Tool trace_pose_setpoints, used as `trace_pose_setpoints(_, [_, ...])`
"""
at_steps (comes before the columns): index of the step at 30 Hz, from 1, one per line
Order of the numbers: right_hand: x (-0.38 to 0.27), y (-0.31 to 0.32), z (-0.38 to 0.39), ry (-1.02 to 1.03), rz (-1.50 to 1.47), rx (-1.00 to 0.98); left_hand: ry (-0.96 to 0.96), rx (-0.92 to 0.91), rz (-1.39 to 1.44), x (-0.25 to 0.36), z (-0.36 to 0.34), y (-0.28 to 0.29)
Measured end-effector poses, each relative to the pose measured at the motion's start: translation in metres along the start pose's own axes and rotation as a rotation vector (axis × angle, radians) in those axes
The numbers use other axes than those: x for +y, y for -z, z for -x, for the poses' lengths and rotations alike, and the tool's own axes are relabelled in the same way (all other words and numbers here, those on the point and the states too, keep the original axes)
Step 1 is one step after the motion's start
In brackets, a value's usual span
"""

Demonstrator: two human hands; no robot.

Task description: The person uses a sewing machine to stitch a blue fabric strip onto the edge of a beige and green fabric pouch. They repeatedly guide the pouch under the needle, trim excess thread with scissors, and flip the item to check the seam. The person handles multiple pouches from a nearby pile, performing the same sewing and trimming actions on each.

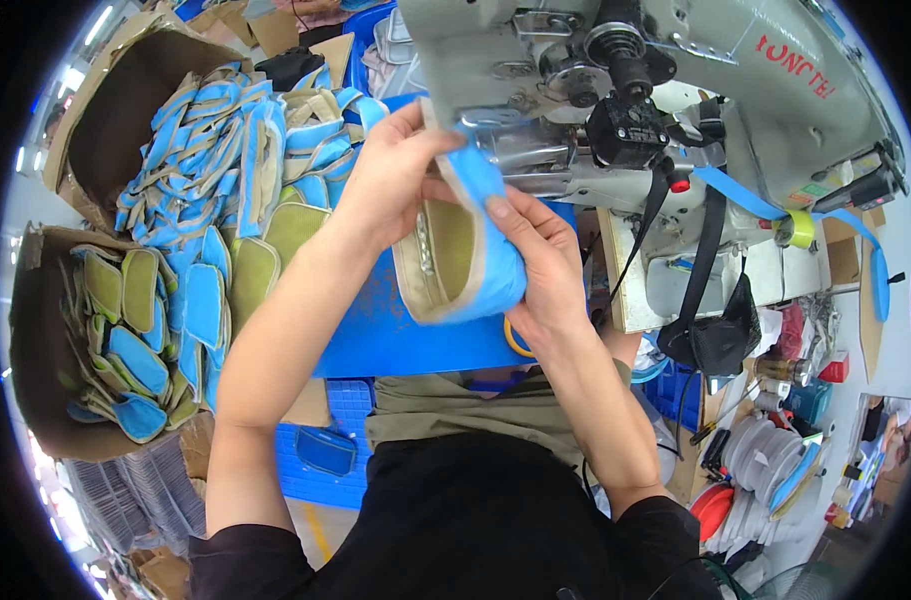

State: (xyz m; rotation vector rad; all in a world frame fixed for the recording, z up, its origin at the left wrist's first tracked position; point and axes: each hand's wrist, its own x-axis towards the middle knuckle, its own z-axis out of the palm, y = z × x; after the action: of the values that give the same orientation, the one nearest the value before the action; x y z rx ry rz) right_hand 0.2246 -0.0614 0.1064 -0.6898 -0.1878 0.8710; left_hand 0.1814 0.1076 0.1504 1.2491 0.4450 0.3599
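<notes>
Between my two hands, just in front of the sewing machine [575, 130], is a half-formed fabric pouch [495, 265]. Its side band is bright blue with beige edging, and an olive-green panel shows inside. My left hand [395, 165] pinches the upper end of the band between thumb and fingers. On the pouch's right side, my right hand [545, 250] grips the blue wall, thumb on the near face. The pouch is raised above the blue work surface [385, 325], tilted with its opening facing left. Parts of the fingers behind the fabric are hidden.
At the far left, a cardboard box [95, 90] stands by a heap of blue and beige strips [215, 150]. A nearer box [35, 340] holds oval blue and green panels [140, 360]. Thread spools [760, 450] stand at right; a black pouch [715, 330] hangs below the machine.
</notes>
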Motion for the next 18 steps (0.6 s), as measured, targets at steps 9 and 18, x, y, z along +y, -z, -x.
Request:
trace_pose_setpoints(9, [0.003, 0.0, 0.001, 0.022, -0.032, -0.01, -0.022, 0.031, -0.034, 0.001, 0.005, -0.001])
trace_pose_setpoints(18, [0.007, 0.003, -0.002, 0.068, 0.02, 0.003, -0.04, 0.036, 0.003, -0.002, 0.014, -0.001])
